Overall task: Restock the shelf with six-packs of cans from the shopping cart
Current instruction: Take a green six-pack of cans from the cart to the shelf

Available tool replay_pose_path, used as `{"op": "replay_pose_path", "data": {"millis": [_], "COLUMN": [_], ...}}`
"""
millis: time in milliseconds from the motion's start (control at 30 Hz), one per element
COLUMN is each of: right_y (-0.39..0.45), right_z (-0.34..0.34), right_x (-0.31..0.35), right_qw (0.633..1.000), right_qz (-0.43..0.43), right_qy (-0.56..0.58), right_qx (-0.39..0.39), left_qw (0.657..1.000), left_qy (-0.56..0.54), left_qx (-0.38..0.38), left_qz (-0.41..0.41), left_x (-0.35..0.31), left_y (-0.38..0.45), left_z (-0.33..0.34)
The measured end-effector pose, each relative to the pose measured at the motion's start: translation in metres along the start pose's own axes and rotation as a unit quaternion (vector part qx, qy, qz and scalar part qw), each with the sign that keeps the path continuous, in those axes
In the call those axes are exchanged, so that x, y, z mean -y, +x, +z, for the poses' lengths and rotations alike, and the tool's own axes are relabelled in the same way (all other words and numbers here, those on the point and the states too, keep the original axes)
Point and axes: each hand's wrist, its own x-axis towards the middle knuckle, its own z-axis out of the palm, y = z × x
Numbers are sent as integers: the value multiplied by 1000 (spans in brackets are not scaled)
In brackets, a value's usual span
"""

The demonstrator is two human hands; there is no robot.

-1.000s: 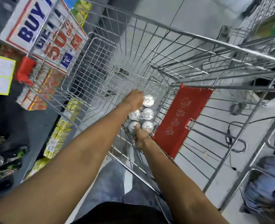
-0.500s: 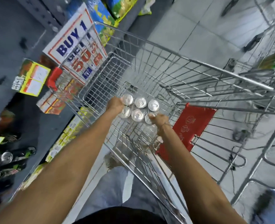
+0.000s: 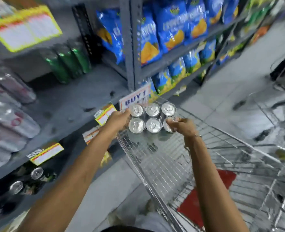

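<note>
- Six-pack of cans (image 3: 152, 118): 6 silver tops, 2 rows of 3, held level in the air above the front-left corner of the shopping cart (image 3: 171, 164), clear of its rim.
- Left hand (image 3: 120, 118) grasps the pack's left end, fingers against the two left cans.
- Right hand (image 3: 180, 125) grips the right end, fingers curled over the near-right can top.
- Gray shelf (image 3: 74, 104) just left of the pack: the board is bare near the front edge, open room there; 3 green bottles (image 3: 68, 62) stand at the back, shrink-wrapped packs (image 3: 9, 118) fill the far left (blurred, no count).
- Lower level: 2 can tops (image 3: 26, 180) visible.
- 4 yellow price tags (image 3: 105, 114) along the shelf edges.
- "BUY 1" sign (image 3: 135, 97) on the cart front, touching distance behind the pack.
- Upright post (image 3: 129, 47) separates off the blue chip bags (image 3: 171, 27).
- Cart basket below the pack looks bare wire; red seat flap (image 3: 205, 198) at the near end.
</note>
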Motion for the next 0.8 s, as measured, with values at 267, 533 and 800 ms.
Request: {"op": "replay_pose_path", "data": {"millis": [267,533,800], "right_y": [5,28,80], "right_z": [92,196,263], "right_x": [91,149,176], "right_qw": [991,982,970], "right_qz": [-119,-135,-139], "right_qy": [-23,-52,-122], "right_qx": [55,120,158], "left_qw": [986,974,949], "left_qy": [-136,-143,-207], "left_qx": [-88,-167,-236], "left_qz": [31,60,14], "left_x": [-31,-21,-25], "left_y": [-43,-32,9], "left_z": [-125,-205,-214]}}
